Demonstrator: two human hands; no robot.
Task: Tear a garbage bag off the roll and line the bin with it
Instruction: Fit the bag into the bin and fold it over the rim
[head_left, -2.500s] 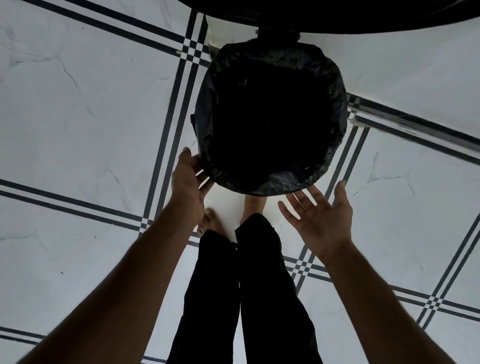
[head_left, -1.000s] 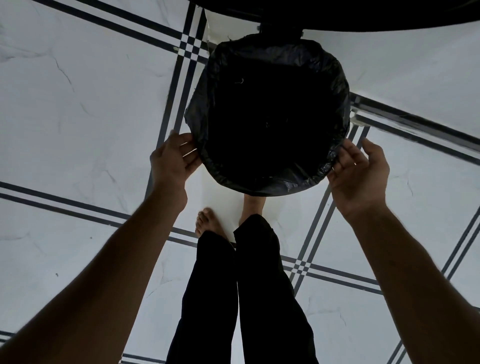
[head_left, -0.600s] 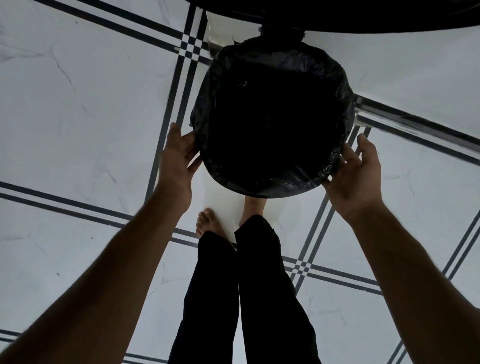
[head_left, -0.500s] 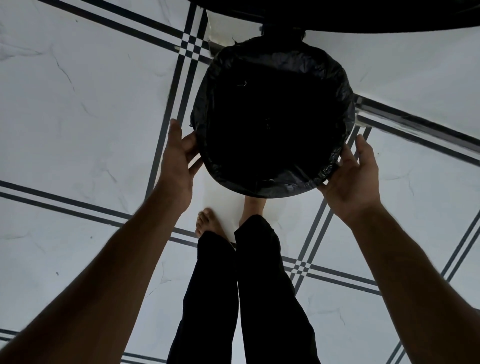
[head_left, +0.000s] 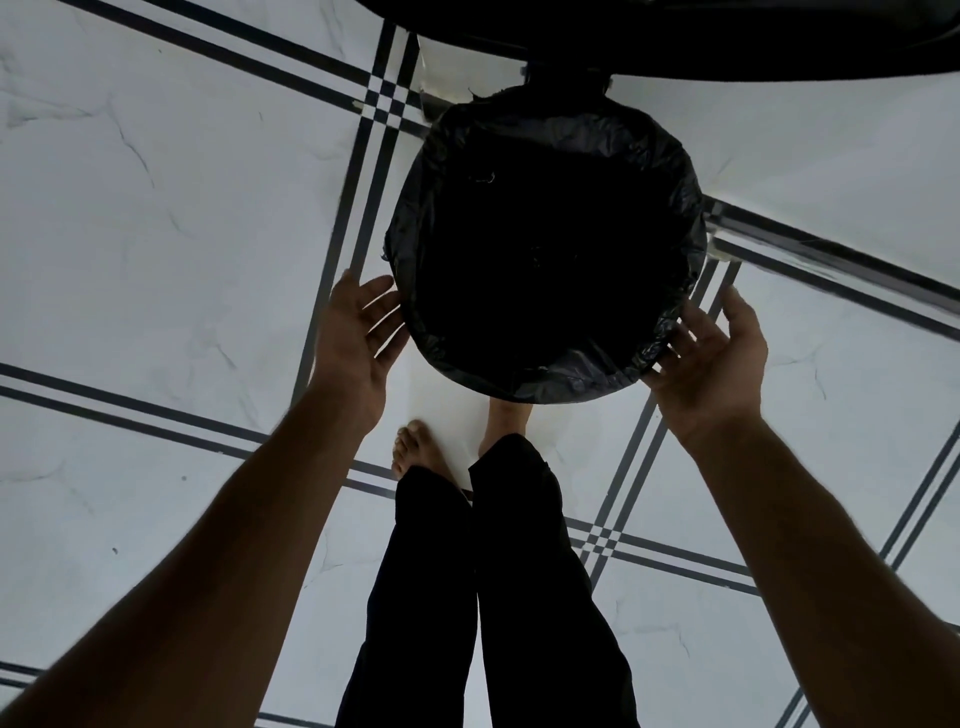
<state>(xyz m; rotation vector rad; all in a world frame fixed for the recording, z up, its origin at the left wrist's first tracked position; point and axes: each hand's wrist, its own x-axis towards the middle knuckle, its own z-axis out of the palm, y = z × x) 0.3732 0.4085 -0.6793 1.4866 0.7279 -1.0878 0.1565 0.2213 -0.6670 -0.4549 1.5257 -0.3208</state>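
A round bin stands on the floor straight below me, and a black garbage bag (head_left: 670, 171) covers it, its crinkled edge folded over the rim all around. The inside is dark. My left hand (head_left: 358, 338) is at the bin's left side, fingers spread, just off the bag. My right hand (head_left: 711, 358) is at the lower right of the rim, fingers apart, its fingertips touching or almost touching the plastic. Neither hand holds anything. The roll of bags is not in view.
White marble floor tiles (head_left: 171, 208) with dark striped borders surround the bin. My legs in black trousers (head_left: 488, 597) and bare feet stand right before it. A dark overhanging edge (head_left: 675, 41) crosses the top, just behind the bin.
Both hands have let go of the bag's edge and opened. They have come slightly away from the rim and lower in view; the bag stays folded over the bin.
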